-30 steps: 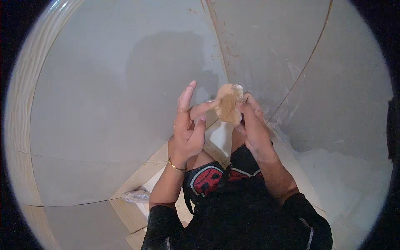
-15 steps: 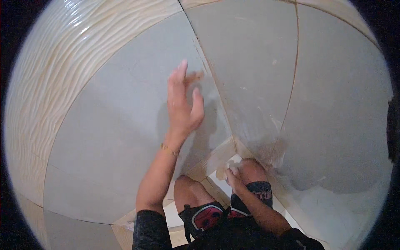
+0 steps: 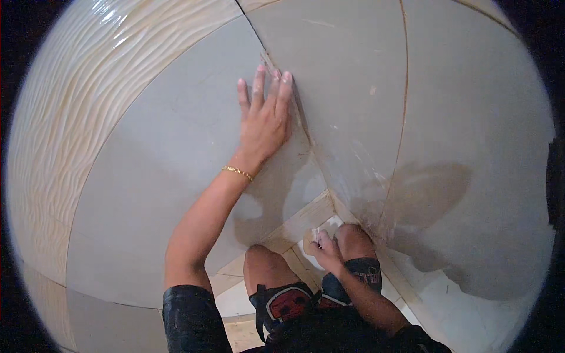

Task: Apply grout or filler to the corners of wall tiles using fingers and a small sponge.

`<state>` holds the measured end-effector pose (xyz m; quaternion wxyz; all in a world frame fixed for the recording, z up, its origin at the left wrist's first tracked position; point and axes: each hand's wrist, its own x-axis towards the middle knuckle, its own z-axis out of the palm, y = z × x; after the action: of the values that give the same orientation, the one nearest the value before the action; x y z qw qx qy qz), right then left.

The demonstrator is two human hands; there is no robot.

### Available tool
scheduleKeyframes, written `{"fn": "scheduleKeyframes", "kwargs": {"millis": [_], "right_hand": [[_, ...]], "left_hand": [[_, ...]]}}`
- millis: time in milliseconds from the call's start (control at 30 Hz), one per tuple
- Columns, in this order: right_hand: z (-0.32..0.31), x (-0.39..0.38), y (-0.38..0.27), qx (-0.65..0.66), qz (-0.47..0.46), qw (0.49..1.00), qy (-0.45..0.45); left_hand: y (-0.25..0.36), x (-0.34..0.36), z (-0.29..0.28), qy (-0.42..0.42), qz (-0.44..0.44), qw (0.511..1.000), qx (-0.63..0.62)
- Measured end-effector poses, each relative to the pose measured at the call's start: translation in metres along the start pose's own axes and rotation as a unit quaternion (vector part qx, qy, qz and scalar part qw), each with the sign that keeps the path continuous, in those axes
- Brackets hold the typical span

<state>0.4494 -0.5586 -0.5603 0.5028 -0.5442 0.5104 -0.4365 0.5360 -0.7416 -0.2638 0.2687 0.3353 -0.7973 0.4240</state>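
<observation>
My left hand [image 3: 263, 120] lies palm-down on a large grey wall tile [image 3: 176, 135], its fingers stretched out and apart. The fingertips reach the joint [image 3: 303, 120] where two grey tiled walls meet, and pale smears mark the tile edge there. Low between my knees, my right hand [image 3: 327, 252] is closed around a small pale tan piece [image 3: 309, 238]; its kind is too unclear to name. Whitish residue covers the fingers of that hand.
A glossy cream tile with a wavy relief [image 3: 65, 112] borders the grey tile on the left. The right grey wall [image 3: 471, 117] carries brown joint lines, pale smudges and a dark patch low down. Below, a tan tile strip [image 3: 303, 217] meets the corner above white flooring.
My left hand has turned from a raised, curled pose to lying flat by the corner joint, fingers further up. My right hand has shifted slightly left, still holding the tan piece.
</observation>
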Motion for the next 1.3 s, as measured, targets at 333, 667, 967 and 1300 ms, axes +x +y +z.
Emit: {"fn": "scheduleKeyframes", "kwargs": {"millis": [333, 667, 967, 1300], "right_hand": [[0.005, 0.003, 0.010, 0.031, -0.021, 0.997, 0.070], [0.000, 0.000, -0.002, 0.016, -0.012, 0.998, 0.065], [0.001, 0.007, 0.017, -0.031, -0.032, 0.997, 0.056], [-0.004, 0.004, -0.014, 0.012, 0.036, 0.998, 0.041]], "left_hand": [[-0.014, 0.033, -0.006, 0.069, -0.068, 0.995, 0.009], [-0.001, -0.008, -0.004, 0.088, -0.075, 0.987, -0.109], [-0.017, 0.012, -0.007, 0.099, -0.074, 0.990, -0.061], [-0.020, 0.025, -0.004, 0.115, -0.081, 0.987, -0.076]]}}
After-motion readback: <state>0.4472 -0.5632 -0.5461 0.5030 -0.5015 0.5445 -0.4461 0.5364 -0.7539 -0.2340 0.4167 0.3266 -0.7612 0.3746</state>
